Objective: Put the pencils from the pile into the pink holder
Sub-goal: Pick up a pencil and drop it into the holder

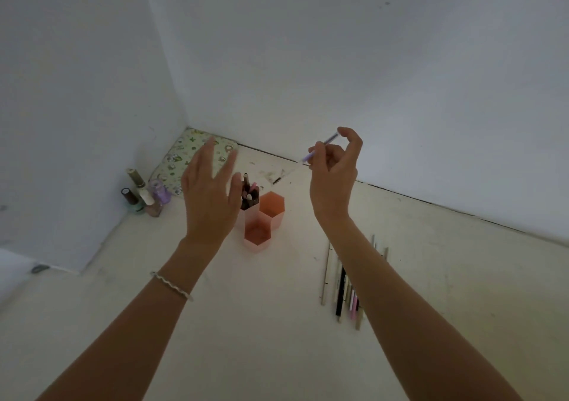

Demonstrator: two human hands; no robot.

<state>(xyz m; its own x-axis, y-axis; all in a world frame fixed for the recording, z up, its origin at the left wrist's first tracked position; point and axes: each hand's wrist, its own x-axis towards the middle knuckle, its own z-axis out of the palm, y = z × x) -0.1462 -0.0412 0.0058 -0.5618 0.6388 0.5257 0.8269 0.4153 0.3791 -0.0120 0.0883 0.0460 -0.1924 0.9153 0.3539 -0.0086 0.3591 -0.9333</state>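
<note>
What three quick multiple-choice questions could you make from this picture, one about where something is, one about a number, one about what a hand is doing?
1. Where does the pencil pile lie?
A. Under the right forearm
B. Beside the nail polish bottles
C. On the patterned pouch

2. How many hexagonal cups form the pink holder?
A. One
B. Three
C. Five

3. What is the right hand doing?
A. Resting flat
B. Pinching a lilac pencil
C. Gripping a bottle

Answers: 1 A, the forearm crosses the pile. 2 B, three cups stand joined. 3 B, fingers hold the pencil aloft.
</note>
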